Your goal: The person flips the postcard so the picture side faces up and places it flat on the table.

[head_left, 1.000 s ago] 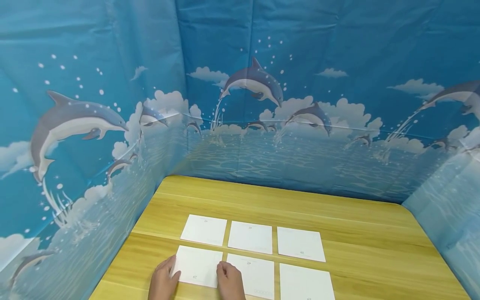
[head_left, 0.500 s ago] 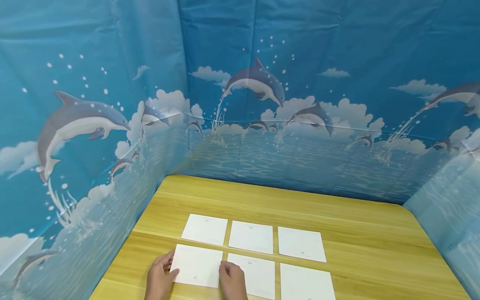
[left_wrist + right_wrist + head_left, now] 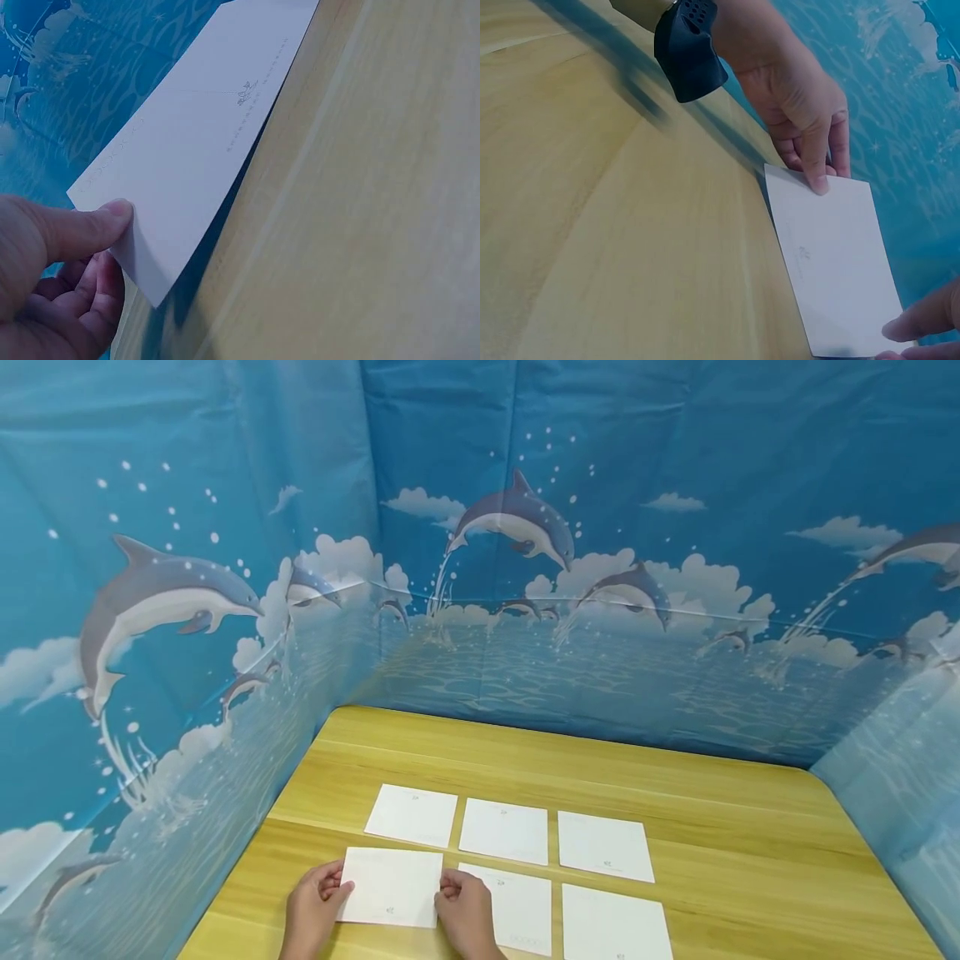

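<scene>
A white postcard (image 3: 392,885) is held by its two short ends, raised a little off the wooden table at the front left. My left hand (image 3: 313,900) pinches the left end, thumb on top and the other fingers curled beneath. At the opposite end my right hand (image 3: 467,907) grips the edge between thumb and fingers. The left wrist view shows a small printed mark and a row of faint circles on the postcard (image 3: 180,142). In the right wrist view the left hand (image 3: 802,112) is at the far end, while only fingertips of the right hand (image 3: 930,319) show.
Several more white postcards lie flat in two rows: three at the back, including the left one (image 3: 411,816) and the right one (image 3: 606,847), and others in front (image 3: 615,922). The yellow wooden table (image 3: 750,827) is enclosed by a blue dolphin-print curtain (image 3: 600,693).
Both hands have lifted the front-left postcard off the table, and it has shifted slightly left and tilted. The left hand's fingers have curled under its edge. The other postcards have stayed put.
</scene>
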{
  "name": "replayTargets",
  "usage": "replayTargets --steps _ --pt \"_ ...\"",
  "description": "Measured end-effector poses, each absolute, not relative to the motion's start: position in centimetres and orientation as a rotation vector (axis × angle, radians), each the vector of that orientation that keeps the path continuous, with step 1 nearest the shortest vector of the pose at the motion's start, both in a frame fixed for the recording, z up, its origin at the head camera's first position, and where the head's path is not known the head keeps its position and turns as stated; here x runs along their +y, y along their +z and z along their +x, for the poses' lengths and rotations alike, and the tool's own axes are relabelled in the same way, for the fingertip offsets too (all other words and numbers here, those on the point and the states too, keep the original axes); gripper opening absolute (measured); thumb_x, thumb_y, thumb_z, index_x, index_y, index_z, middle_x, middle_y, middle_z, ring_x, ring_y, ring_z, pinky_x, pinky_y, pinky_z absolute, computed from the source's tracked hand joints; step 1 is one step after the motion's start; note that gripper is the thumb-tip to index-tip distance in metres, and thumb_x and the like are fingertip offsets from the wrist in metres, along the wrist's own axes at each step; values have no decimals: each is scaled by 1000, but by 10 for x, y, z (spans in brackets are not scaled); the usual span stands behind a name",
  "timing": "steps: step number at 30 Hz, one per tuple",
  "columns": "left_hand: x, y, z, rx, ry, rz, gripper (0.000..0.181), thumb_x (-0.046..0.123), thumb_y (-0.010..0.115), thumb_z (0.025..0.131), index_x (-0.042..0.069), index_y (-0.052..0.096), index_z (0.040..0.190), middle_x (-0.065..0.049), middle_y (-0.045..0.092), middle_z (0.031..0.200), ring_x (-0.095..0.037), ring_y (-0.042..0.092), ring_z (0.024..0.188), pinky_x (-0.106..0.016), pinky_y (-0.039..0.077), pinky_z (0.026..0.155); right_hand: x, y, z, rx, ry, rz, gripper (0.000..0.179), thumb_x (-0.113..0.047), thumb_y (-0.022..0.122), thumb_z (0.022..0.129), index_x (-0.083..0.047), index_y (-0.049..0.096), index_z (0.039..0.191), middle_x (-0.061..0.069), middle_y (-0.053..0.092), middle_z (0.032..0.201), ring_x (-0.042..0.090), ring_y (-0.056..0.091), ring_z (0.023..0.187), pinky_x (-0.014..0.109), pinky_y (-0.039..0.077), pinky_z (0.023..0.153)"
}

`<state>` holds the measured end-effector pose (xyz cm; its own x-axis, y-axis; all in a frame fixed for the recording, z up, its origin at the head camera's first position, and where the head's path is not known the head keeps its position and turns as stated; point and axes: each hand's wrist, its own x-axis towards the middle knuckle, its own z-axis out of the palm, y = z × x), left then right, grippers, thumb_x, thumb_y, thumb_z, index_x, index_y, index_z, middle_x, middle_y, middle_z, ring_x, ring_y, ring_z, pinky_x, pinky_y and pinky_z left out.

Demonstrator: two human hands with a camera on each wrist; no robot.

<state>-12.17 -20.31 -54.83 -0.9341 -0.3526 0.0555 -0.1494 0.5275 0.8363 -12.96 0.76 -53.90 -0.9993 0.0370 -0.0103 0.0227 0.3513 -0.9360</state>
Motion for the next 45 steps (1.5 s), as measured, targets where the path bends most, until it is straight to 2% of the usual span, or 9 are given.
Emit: replayTargets --steps 7,18,25,36,45 --pt "-204 -547 -122 -2519 -1329 437 25 -2 70 76 -8 64 100 -8 60 86 -18 56 76 -20 48 63 7 -540 -136 -2555 1766 3 35 16 59 59 12 65 93 0 60 74 13 54 67 20 46 59" --pt "-203 -543 -120 -2484 -1323 445 24 -2 70 77 -8 64 100 -10 59 88 -19 56 77 -19 47 64 6 -539 -138 -2548 1722 64 37 21 69 52 10 67 88 -2 56 68 11 49 63 20 44 56" --pt "-203 -543 -121 -2485 -1328 435 22 0 68 79 -7 64 100 -9 58 89 -18 54 77 -20 47 63 6 -540 -137 -2551 1722 78 29 18 66 56 7 67 82 -2 56 67 11 49 62 21 44 56" --pt "-204 -541 -122 -2487 -1138 358 11 4 69 80 -2 67 89 -3 59 81 -15 53 72 -24 47 62 4 -543 -139 -2545 1689 79 16 13 69 67 5 67 81 -3 52 70 7 47 63 20 44 56" --pt "-207 -537 -119 -2513 -1013 292 10 8 67 83 -1 68 88 -3 60 83 -17 57 76 -31 50 65 3 -540 -139 -2521 1571 159 14 11 72 68 2 69 79 -5 53 70 6 49 63 20 45 56"
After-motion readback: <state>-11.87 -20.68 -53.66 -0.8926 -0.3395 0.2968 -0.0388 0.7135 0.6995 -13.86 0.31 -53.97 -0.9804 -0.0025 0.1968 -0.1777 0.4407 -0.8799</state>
